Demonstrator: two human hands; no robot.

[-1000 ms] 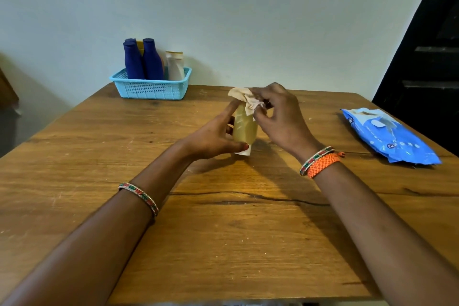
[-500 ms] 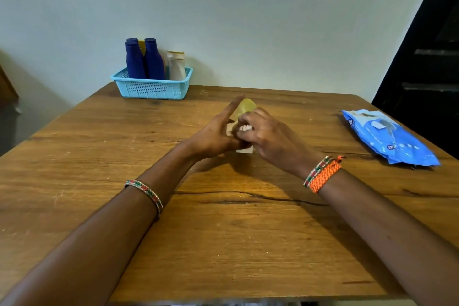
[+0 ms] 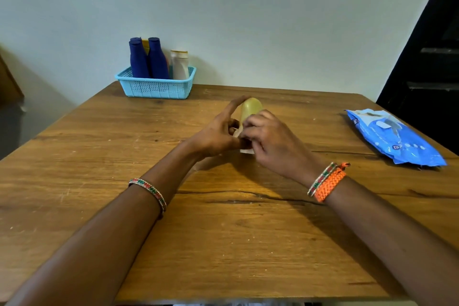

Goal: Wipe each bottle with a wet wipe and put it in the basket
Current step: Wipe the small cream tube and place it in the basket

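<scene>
A small yellowish translucent bottle (image 3: 251,108) stands cap-down on the wooden table (image 3: 223,243) at mid-table. My left hand (image 3: 216,135) holds it from the left, index finger stretched up along its side. My right hand (image 3: 270,141) grips a wet wipe (image 3: 238,131) against the bottle's lower part; most of the wipe is hidden under the fingers. The light blue basket (image 3: 155,87) sits at the far left edge against the wall and holds two dark blue bottles (image 3: 149,59), a white bottle (image 3: 179,64) and a yellow one partly hidden behind them.
A blue wet-wipe pack (image 3: 395,139) lies at the table's right edge. A dark doorway or shelf fills the right side beyond the table. The wall stands close behind the basket.
My right hand has slid the wipe from the bottle's top down to its lower part, uncovering the top. My left hand keeps its hold.
</scene>
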